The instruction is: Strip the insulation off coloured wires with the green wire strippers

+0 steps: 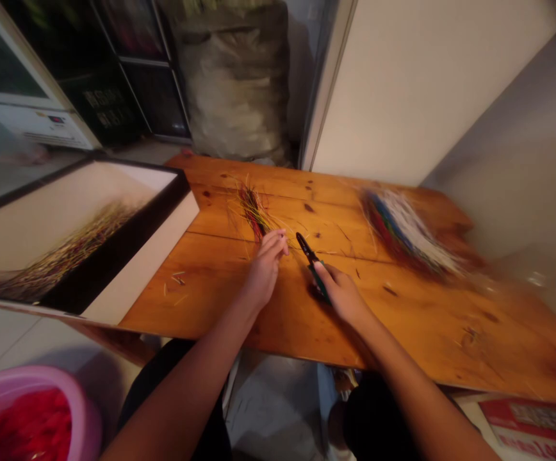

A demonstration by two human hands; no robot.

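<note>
Green-handled pliers (313,266) clenched in right hand (343,296); left hand (264,272) curled beside thin coloured wire bunch (253,210), grip unclear. Larger multicoloured wire heap (407,234) lying apart on pine tabletop (451,320), short offcuts (176,279) scattered.

From my station I see a pair of pliers (307,251) with a black nose and green handles, held in the right hand (340,293) and tilted so the nose points far and left. They sit just beside the left hand (264,270). Its fingers (278,242) lie at the near end of a small bunch of thin wires (253,211) in red, green and yellow, with the strands splaying out at the far end. The bunch lies on the wooden tabletop (201,301).
</note>
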